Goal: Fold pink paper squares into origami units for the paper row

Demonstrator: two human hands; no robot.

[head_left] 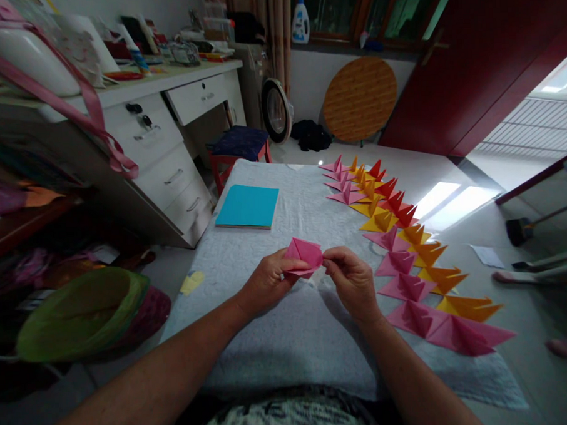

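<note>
Directly in front of the person, the cloth-covered surface (289, 337) reaches away from the body. Along its right side, rows of folded paper figures (398, 264) in pink, yellow and red run from near to far; of the two hands, the right is the nearer to them. Toward the far left lies a flat stack of blue-topped paper (248, 206), beyond the left hand and well apart from both.

Next in size come the hands. The left hand (266, 278) comes in from the lower left, gripping with its thumb laid over the work and its fingers behind or beneath. The right hand (355, 284) faces it, thumb and forefinger pinched together, seemingly on the work's edge.

Between them sits the pink paper (306, 252), compact and partly folded, slightly wider from hand to hand than front to back. It lies ahead and to the right of the left hand, and to the left of the right hand's fingertips. The left overlaps it most; the right meets only its right edge. Whether its underside touches the cloth cannot be told.
</note>
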